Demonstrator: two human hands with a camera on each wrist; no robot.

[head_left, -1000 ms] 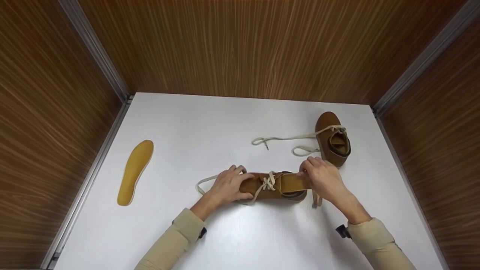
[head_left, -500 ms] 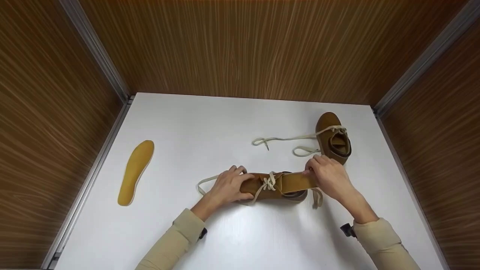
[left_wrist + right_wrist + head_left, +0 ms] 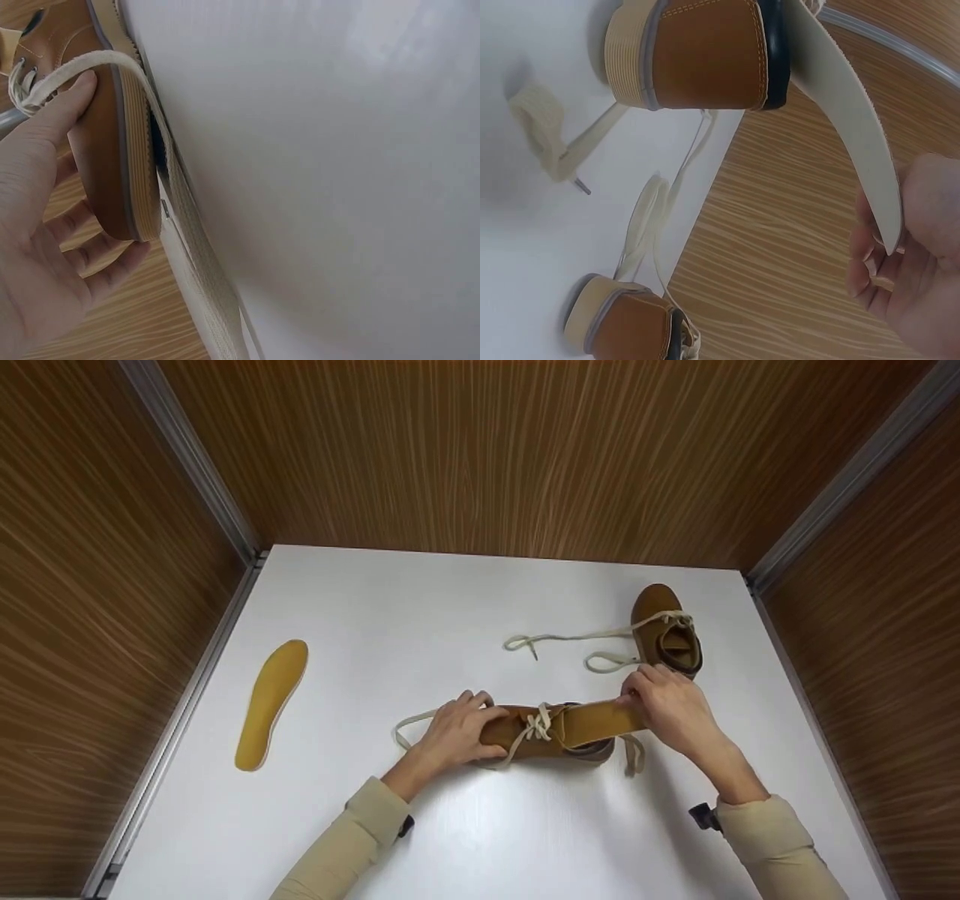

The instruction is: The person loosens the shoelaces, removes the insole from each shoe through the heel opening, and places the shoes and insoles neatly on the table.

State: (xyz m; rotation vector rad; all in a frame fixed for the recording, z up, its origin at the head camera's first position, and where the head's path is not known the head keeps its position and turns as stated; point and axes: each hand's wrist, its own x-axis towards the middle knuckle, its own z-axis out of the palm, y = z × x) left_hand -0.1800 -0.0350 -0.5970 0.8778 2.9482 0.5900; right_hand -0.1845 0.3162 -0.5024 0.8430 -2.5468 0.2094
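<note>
A brown lace-up shoe (image 3: 540,746) lies on the white table, toe to the left. Around its toe end curls my left hand (image 3: 454,733), thumb on the near side and fingers on the far side. The left wrist view shows that thumb by the cream laces (image 3: 112,56). My right hand (image 3: 671,709) pinches the heel end of a tan insole (image 3: 600,721), which slopes up out of the shoe's opening. Its front part is hidden inside the shoe. Seen from the right wrist, the insole's pale underside (image 3: 847,112) bends upward, clear of the heel collar.
Another tan insole (image 3: 271,705) lies flat at the left of the table (image 3: 390,615). A second brown shoe (image 3: 656,604) stands behind my right hand, its laces (image 3: 570,637) trailing left. Wood-grain panels (image 3: 480,457) close in the back and sides.
My right hand has moved right and slightly away from me, drawing more of the insole out of the shoe. The left hand and the shoe have stayed in place.
</note>
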